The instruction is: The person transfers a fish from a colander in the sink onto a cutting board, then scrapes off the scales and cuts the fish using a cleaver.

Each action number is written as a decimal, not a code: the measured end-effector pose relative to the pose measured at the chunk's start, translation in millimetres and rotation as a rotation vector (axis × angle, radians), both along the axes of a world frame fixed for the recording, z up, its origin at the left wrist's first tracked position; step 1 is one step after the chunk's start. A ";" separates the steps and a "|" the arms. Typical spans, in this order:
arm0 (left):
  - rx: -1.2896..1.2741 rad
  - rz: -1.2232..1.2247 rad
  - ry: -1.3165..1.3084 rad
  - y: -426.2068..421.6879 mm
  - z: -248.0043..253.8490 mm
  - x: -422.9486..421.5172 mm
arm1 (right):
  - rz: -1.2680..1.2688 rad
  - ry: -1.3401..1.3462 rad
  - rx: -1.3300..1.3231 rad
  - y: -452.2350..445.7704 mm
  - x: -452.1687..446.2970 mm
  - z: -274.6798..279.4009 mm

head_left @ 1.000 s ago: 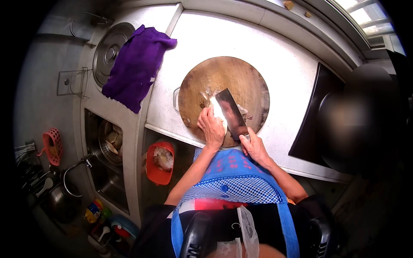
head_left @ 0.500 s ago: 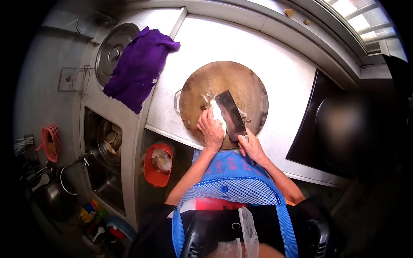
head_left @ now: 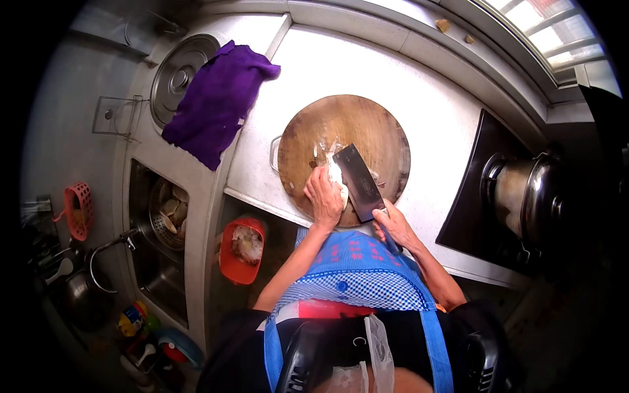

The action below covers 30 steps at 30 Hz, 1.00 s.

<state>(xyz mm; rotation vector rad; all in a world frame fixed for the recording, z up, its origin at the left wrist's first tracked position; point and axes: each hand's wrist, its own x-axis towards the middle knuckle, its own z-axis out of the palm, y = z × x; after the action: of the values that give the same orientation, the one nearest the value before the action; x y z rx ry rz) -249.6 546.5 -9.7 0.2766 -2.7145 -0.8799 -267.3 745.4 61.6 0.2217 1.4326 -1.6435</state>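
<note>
The left hand (head_left: 324,198) and right hand (head_left: 395,226) are apart: the right is wrapped around the handle of a cleaver (head_left: 359,183), the left bent over a strip of white food (head_left: 337,175) on the near half of a round wooden chopping board (head_left: 301,131). Glare makes it hard to tell what that food is, or whether the left fingers grip it or merely press. The likeliest mishap is a cut, since the blade lies just right of the food with the left fingers close by; a wet strip sliding sideways could cause it. The board reaches the near edge of the white surface (head_left: 445,131), so hard pressure there might shift it, and loose scraps could drop over the edge. Below and to the left, an orange plastic bin (head_left: 242,268) holds whitish, translucent scraps (head_left: 246,243). Farther left, a metal colander (head_left: 155,216) in the steel sink (head_left: 157,288) contains pale, flat pieces (head_left: 173,213). To the right, a steel pot (head_left: 517,190) sits lidded on the black stove (head_left: 458,209), its contents hidden.
</note>
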 end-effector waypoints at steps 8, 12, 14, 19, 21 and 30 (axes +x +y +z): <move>-0.023 -0.028 0.032 -2.4 -1.0 -1.4 | 0.094 -0.175 -0.075 51.7 26.3 -10.1; -0.046 -0.010 0.039 -0.6 -2.9 -1.4 | 0.121 -0.178 -0.119 55.3 21.7 -21.9; -0.057 0.010 0.043 -0.7 -4.7 -1.0 | 0.099 -0.207 -0.126 50.4 23.0 -21.8; -0.043 -0.010 0.057 -0.7 -6.1 -3.1 | 0.058 -0.274 -0.139 55.2 47.9 -18.0; -0.046 -0.017 0.055 -1.2 -4.9 -1.0 | 0.063 -0.267 -0.141 57.5 49.0 -23.5; -0.064 -0.022 0.048 -1.2 -9.7 -1.3 | 0.029 -0.229 -0.152 54.5 62.8 -21.3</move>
<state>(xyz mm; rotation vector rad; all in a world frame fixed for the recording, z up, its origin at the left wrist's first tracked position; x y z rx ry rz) -250.8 545.3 -19.4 0.2100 -2.7000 -0.7937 -204.5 800.0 40.3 0.2909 1.1294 -1.6375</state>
